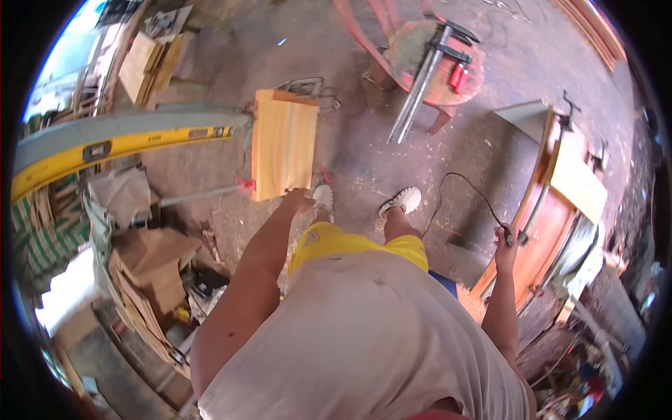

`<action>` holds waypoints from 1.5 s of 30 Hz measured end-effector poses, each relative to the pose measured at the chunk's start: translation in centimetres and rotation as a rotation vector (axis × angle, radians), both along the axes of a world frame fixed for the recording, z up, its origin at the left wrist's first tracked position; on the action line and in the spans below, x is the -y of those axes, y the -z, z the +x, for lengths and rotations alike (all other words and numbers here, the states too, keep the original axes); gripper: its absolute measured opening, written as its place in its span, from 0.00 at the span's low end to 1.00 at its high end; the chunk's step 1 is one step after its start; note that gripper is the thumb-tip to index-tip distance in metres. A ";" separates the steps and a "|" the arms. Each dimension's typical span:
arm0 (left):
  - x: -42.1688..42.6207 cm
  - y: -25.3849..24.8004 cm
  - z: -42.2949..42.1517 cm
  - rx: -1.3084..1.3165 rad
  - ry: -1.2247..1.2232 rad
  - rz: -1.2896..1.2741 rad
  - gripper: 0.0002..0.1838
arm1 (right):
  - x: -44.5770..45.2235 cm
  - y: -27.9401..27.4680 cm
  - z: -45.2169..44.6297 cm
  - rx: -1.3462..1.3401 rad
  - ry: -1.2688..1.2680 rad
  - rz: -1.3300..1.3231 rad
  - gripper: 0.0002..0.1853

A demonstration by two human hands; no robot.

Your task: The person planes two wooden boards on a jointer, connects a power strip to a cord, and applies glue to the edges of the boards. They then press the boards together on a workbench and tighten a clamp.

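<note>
Beside the person's left shoe (323,196), a rectangular wooden panel (285,145) of smooth, honey-coloured boards shows straight lengthwise seams and a thick side edge. The left hand (299,199) is at the panel's near end, its fingers up against the edge; whether they grip it or only touch it is unclear. Red clamp parts (246,185) sit by the near corner, at the end of a slim metal bar, and bent metal rods (308,87) curve behind the far end.

Out to the other side, the right hand (504,234) is closed around a small dark fitting (509,240), from which a thin black cord (470,183) loops over the stained, shaving-flecked floor (364,157). Next to this hand stands a reddish-brown wooden piece (535,255) with a long metal bar clamp (549,175) along it and a pale, flat board (578,183) near its far end.

To the left, a yellow spirit level (140,145) lies along a grey beam (133,126). Ahead, a scuffed red plastic chair (471,73) carries metal bar clamps (425,84) with ribbed bars and glossy red handles (458,77).
</note>
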State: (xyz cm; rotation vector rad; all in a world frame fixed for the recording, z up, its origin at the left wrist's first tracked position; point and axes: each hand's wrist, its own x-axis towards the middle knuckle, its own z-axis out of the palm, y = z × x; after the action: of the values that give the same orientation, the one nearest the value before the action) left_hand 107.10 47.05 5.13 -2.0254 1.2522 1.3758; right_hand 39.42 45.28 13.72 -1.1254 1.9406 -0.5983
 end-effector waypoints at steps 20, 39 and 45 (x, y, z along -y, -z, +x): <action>3.3 -12.2 18.2 0.497 -0.531 -1.160 0.33 | 10.4 3.1 12.8 -0.015 -0.430 0.065 0.12; -3.3 6.9 10.0 -0.290 -0.324 -0.132 0.30 | 7.1 -2.4 6.8 -0.104 0.068 -0.109 0.12; 12.1 3.4 6.5 -0.140 -0.255 -0.494 0.26 | 16.5 3.6 -0.8 -0.087 0.070 -0.105 0.11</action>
State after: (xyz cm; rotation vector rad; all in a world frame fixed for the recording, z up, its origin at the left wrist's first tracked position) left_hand 113.55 35.00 1.72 -2.5298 1.5609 1.4469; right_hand 38.64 28.77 10.16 -1.1695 2.0506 -0.7070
